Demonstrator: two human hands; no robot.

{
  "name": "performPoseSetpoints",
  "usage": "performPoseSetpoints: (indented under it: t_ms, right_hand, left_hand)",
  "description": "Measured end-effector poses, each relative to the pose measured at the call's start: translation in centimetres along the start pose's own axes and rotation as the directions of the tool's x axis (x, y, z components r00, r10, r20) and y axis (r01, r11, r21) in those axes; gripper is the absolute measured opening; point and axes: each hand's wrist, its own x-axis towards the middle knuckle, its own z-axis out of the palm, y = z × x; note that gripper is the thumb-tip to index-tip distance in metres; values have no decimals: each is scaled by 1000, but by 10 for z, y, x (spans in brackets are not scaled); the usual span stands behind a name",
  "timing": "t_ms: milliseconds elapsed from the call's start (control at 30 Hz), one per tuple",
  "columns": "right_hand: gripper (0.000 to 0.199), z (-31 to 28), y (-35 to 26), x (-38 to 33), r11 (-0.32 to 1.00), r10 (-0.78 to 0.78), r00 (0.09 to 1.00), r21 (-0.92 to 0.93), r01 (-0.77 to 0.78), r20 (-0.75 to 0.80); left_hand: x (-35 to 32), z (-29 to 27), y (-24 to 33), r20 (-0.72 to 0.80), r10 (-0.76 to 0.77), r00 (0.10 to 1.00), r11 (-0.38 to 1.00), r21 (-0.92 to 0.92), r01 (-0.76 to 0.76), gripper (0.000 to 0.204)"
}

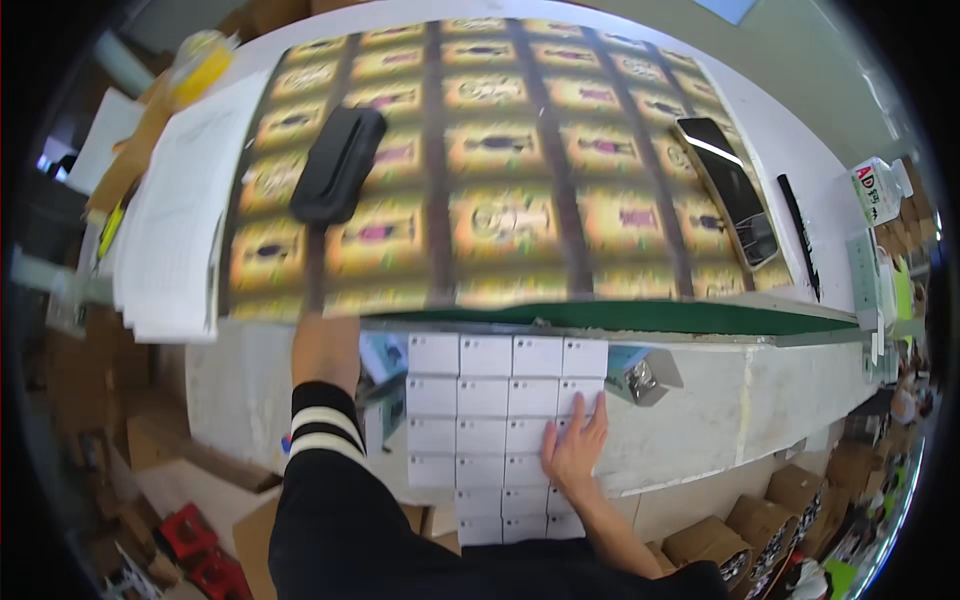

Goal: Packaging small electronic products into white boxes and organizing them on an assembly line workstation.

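On the lower shelf in front of me, rows of small white boxes (483, 395) are packed edge to edge. My right hand (575, 445) rests on the right side of these boxes, its fingers stretched out and slightly apart, gripping nothing. My left forearm (326, 355), in a black sleeve with white stripes, reaches under the front edge of the upper tabletop. That edge hides my left hand's fingers and whatever they touch. Beside the left forearm, blue-green cartons (385, 360) stand partly hidden. An opened teal carton with silvery contents (645, 380) lies right of the white boxes.
A patterned sheet (500, 215) covers the upper tabletop. On it lie a black case (340, 165) and a phone (728, 190). White papers (175, 220) are at left; a black pen (798, 235) and bottle (875, 190) at right. Cardboard boxes (710, 545) stand below right.
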Motion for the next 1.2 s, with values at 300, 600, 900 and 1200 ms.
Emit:
performPoseSetpoints:
  t_ms: [300,600,900,1200]
  right_hand:
    - [63,17,-2,5,996,88,996,-22,-88,16]
    - [53,36,9,-16,994,95,966,-84,-77,239]
    - [59,7,-12,19,999,29,1000,28,-28,-12]
    - [62,3,-3,1,998,35,999,60,-33,-35]
  left_hand:
    - [150,68,75,114,283,952,935,-254,-247,61]
    - [166,91,131,276,433,858,858,-418,-299,61]
    - [72,35,108,499,348,794,899,-417,-132,61]
    - [-15,-63,121,585,223,780,927,-374,16,61]
